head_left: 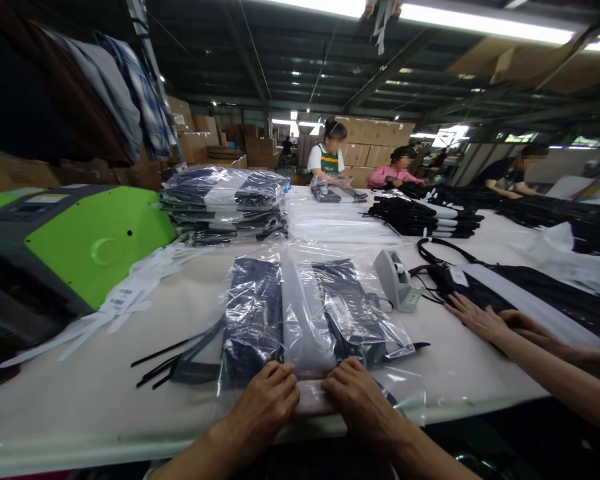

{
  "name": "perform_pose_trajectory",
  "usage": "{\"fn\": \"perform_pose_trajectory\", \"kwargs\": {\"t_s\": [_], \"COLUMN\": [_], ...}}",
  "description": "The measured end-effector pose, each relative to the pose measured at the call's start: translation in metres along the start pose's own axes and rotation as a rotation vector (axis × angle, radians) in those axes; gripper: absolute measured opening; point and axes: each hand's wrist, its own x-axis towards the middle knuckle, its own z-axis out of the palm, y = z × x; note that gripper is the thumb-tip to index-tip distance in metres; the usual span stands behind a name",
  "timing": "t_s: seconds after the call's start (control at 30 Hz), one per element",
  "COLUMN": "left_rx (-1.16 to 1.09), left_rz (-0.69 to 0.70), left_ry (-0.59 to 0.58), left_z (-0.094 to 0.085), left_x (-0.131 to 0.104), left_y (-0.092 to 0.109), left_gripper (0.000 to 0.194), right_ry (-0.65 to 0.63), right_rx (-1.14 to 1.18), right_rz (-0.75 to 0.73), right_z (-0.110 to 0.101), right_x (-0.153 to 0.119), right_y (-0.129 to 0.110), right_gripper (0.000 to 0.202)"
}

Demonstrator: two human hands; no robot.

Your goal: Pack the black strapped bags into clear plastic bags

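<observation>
A folded dark navy item (253, 303) with long thin straps lies in front of me, a pale strip (300, 320) down its middle. Over it is a clear plastic bag (365, 317), wrinkled and shiny, and some straps stick out to both sides. My left hand (270, 397) has its fingers curled on the near end of the bag, left of the pale strip. Just to the right, my right hand (360, 400) pinches the same end. Both thumbs are mostly hidden.
Bagged stacks (225, 203) stand behind, beside a green machine (100, 243) and white paper strips (130, 293). A tape dispenser (396, 280) sits right. A co-worker's hands (480, 320) rest on a black item (520, 280). Other people work farther back.
</observation>
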Motion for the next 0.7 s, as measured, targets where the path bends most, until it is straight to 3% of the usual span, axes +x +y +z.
{"fn": "perform_pose_trajectory", "kwargs": {"t_s": [0.2,0.33,0.5,0.63,0.7], "left_rx": [0.032,-0.015,-0.317,-0.453,-0.48], "left_rz": [-0.123,-0.264,-0.414,-0.381,-0.414], "left_ry": [-0.049,-0.126,-0.204,-0.219,-0.238], "left_z": [-0.01,-0.026,-0.045,-0.046,-0.047], "left_x": [0.021,0.039,0.054,0.062,0.065], "left_y": [0.001,-0.002,-0.006,-0.012,-0.015], "left_gripper": [0.011,0.01,0.035,0.015,0.019], "right_ry": [-0.143,-0.072,0.012,-0.034,-0.08], "right_rx": [-0.026,-0.005,0.102,0.241,0.35], "right_rz": [0.151,0.194,0.213,0.307,0.36], "right_z": [-0.036,-0.059,-0.063,-0.07,-0.076], "right_x": [0.016,0.024,0.03,0.036,0.04], "right_y": [-0.004,-0.007,-0.002,-0.001,-0.004], "right_gripper": [0.021,0.01,0.019,0.032,0.035]}}
